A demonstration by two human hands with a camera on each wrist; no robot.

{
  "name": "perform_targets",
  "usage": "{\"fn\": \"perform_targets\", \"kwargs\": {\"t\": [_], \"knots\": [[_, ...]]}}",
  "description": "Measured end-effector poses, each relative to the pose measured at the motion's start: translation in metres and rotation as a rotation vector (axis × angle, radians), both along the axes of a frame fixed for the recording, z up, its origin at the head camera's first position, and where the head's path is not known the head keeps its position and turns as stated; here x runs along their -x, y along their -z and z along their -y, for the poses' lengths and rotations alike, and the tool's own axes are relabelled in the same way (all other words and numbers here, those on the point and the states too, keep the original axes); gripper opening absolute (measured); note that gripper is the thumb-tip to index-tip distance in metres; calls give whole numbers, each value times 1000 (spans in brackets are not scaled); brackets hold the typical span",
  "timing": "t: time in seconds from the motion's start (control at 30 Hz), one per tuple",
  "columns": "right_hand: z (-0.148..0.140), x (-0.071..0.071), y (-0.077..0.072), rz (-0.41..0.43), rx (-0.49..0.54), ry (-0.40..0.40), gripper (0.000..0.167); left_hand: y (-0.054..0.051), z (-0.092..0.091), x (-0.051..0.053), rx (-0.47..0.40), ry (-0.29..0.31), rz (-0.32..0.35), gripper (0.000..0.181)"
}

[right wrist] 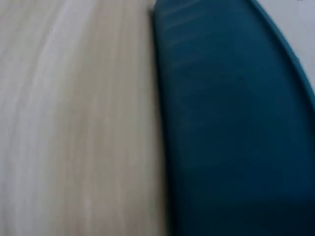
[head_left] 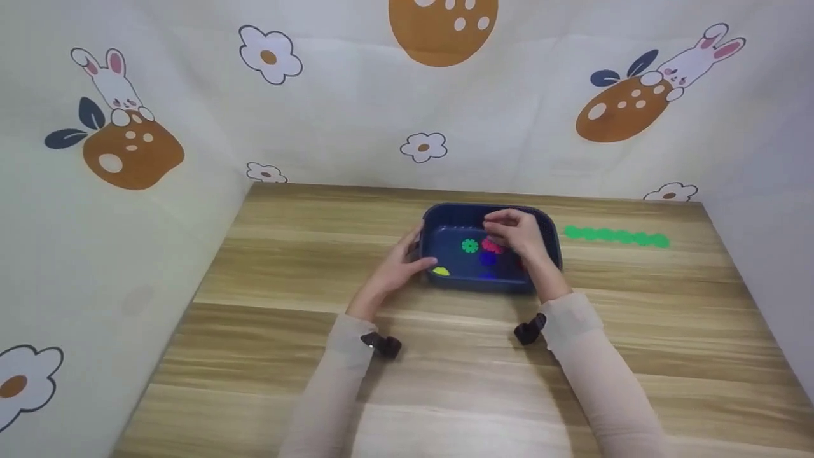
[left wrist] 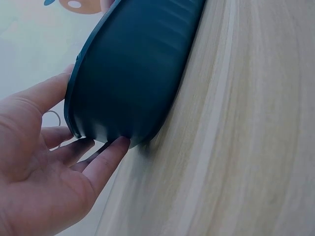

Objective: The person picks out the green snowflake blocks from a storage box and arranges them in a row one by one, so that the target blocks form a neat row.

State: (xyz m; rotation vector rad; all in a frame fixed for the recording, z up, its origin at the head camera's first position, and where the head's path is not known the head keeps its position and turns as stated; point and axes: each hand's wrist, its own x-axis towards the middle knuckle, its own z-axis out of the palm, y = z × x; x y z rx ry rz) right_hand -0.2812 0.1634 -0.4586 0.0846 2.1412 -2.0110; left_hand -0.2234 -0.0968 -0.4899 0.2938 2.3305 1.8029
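A dark blue plastic basin [head_left: 486, 286] stands on the table, with flower-shaped plastic discs inside. My left hand [head_left: 402, 264] holds its left end; in the left wrist view the thumb is at the rim and the fingertips touch the outer wall. Over the basin's right half is my right hand [head_left: 518, 236], its fingers bent and pointing left. Just below those fingers shows a pink disc [head_left: 491, 245]; whether they pinch it is unclear. A green disc [head_left: 470, 245], blue disc [head_left: 488, 258] and yellow disc [head_left: 441, 271] lie in the basin. The right wrist view shows no hand.
To the right of the basin, a row of several joined green discs [head_left: 617, 236] lies on the wooden table [head_left: 286, 267]. Patterned cloth walls [head_left: 343, 114] close off the back and sides. Each sleeve carries a small black wrist camera [head_left: 531, 329].
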Motion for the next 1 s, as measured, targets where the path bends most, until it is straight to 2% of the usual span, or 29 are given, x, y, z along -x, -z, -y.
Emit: {"fn": "perform_targets", "kwargs": {"t": [0.2,0.37,0.43,0.6,0.67,1.0], "knots": [[8,7,6,85,-61,-55,35,-2,-2,1,-13,11,-10,81],[13,11,9,107,-132,-90,37,-3,-2,0,-23,7,-7,80],[14,11,11,90,-195,-103,37,-3,-2,-1,-18,5,0,81],[16,11,16,-27,-509,-147,34,-2,-2,-2,3,-2,21,82],[18,11,17,-61,-606,-151,33,-1,-1,-1,-4,-5,20,82],[29,12,18,-127,-779,-183,26,-1,-2,-1,-15,-5,3,81]]}}
